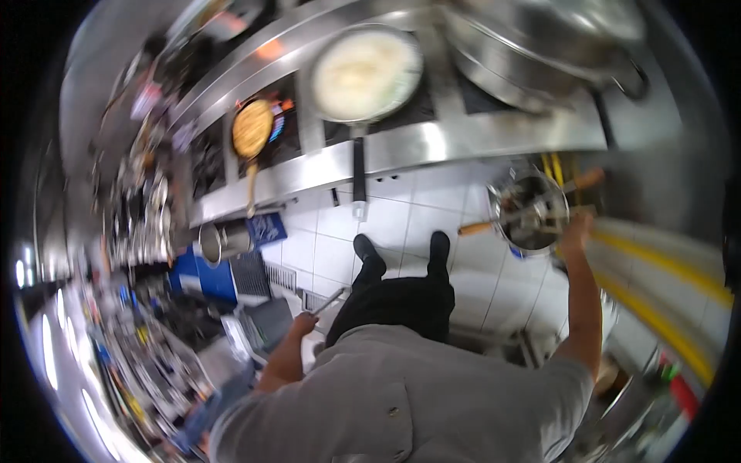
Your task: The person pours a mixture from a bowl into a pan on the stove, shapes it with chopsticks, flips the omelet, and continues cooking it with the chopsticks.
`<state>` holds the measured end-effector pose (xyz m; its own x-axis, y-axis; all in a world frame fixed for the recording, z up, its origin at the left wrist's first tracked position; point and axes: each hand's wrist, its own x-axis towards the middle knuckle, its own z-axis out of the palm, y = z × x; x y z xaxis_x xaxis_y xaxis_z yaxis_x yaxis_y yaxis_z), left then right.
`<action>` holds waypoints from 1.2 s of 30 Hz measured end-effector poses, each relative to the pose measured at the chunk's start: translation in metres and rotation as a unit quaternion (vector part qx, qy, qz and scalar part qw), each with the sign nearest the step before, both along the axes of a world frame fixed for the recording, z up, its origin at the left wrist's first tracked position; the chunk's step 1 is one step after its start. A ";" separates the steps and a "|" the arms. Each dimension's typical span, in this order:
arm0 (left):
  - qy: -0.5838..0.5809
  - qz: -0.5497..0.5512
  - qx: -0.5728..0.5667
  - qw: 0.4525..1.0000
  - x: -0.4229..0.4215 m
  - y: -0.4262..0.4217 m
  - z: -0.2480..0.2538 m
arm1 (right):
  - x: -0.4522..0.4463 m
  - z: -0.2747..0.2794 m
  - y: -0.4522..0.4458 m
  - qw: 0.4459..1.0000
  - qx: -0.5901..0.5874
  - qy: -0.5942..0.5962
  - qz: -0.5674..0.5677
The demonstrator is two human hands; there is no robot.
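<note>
My left hand (pixel 306 322) is closed around a thin metal utensil (pixel 330 299) near my left hip. On the right, my right hand (pixel 576 234) reaches to the edge of a metal container (pixel 502 202) with several utensils in it, one with a wooden handle (pixel 475 228). The fingers of this hand are blurred, so what they hold cannot be made out. On the stove (pixel 401 152) a large pan (pixel 367 76) holds a pale, creamy food, its black handle pointing toward me. A smaller pan (pixel 252 130) holds a yellow-brown food beside a visible flame.
A big metal pot (pixel 509 69) stands on the stove at the right. Yellow bars (pixel 664 262) run along the right side. A metal pot (pixel 224 241) stands below the stove's left part. Racks and utensils fill the left, blurred. White floor tiles (pixel 482 270) lie around my feet.
</note>
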<state>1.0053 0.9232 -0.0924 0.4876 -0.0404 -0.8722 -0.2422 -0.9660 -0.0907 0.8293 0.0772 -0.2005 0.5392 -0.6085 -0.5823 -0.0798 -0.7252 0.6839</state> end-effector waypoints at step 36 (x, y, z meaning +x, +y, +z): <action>-0.228 0.641 -0.603 0.416 0.341 -0.084 -0.209 | 0.110 0.414 0.492 0.688 0.417 -0.399 -0.440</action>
<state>1.3467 0.8389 -0.3010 0.8861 0.2347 -0.3996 0.3189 0.3167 0.8933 0.9392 0.5688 0.2132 0.5260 -0.5370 -0.6596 -0.8478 -0.2694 -0.4567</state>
